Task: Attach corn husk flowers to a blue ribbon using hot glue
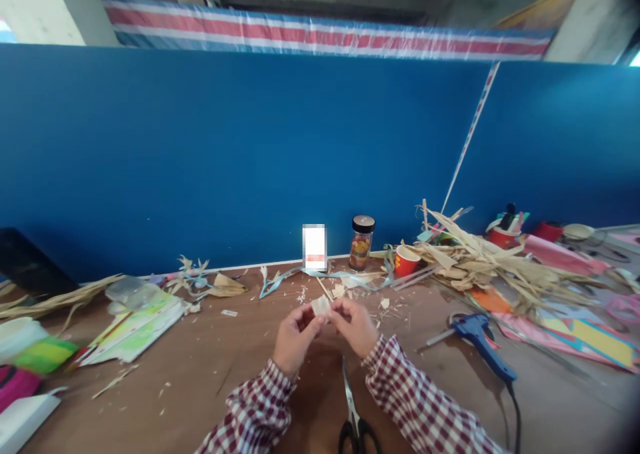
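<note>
My left hand (295, 337) and my right hand (356, 324) meet over the brown table (200, 374), both in checked red-and-white sleeves. Together they pinch a small pale piece of dried husk (321, 305) between fingertips and thumbs. Black-handled scissors (355, 417) lie on the table just below my hands, blades pointing away from me. Small husk scraps (385, 304) are scattered beyond my fingers.
A blue glue gun (480, 337) with its cord lies to the right. A heap of dried husks (480, 261), a red paper cup (405, 261) and a glass jar (361, 243) stand near the blue partition (250, 154). Coloured papers (135, 324) lie left.
</note>
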Available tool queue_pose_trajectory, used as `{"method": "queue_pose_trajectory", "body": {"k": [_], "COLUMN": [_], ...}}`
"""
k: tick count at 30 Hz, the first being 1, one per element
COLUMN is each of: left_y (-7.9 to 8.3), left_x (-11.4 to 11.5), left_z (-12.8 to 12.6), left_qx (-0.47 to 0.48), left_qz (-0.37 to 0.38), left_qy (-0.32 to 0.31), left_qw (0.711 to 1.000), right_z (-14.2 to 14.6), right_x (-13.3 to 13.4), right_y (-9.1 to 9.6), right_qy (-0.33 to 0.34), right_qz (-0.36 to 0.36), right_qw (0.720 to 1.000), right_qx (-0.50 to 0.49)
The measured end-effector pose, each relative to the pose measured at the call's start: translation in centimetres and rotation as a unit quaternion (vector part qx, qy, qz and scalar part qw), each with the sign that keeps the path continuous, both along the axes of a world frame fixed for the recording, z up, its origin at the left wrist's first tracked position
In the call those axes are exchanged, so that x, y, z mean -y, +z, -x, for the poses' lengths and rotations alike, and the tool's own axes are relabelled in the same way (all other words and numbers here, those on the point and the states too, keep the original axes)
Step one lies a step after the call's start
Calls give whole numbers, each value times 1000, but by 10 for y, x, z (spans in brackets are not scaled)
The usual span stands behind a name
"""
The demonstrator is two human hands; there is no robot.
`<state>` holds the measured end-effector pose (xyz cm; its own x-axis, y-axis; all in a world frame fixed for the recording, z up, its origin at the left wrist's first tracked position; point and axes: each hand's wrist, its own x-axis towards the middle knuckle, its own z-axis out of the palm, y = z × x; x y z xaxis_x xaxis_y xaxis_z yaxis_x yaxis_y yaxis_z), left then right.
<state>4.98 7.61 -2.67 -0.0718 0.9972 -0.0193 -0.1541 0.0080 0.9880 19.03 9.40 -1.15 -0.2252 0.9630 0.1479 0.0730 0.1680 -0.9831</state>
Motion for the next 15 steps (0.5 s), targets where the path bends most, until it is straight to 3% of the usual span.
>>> {"method": "queue_pose_trajectory", "body": {"k": [3, 8, 12, 15], "left_y": [-3, -16, -28, -34], "left_x": [0, 12, 21, 22], "left_z": [6, 11, 9, 9], "left_qx": [12, -9, 7, 57], "left_qz": [3, -8, 18, 61], "left_qy": [24, -9, -28, -23], "left_qw": [1000, 1000, 999, 996], "right_z": [6, 14, 15, 12], "right_x": [7, 11, 12, 11], "right_y": [-4, -20, -33, -41], "right_qy": [28, 44, 74, 55], "right_qz": [-1, 0, 87, 136], "right_qw": [1000, 999, 993, 987], "right_qx": [-6, 1, -32, -64]}}
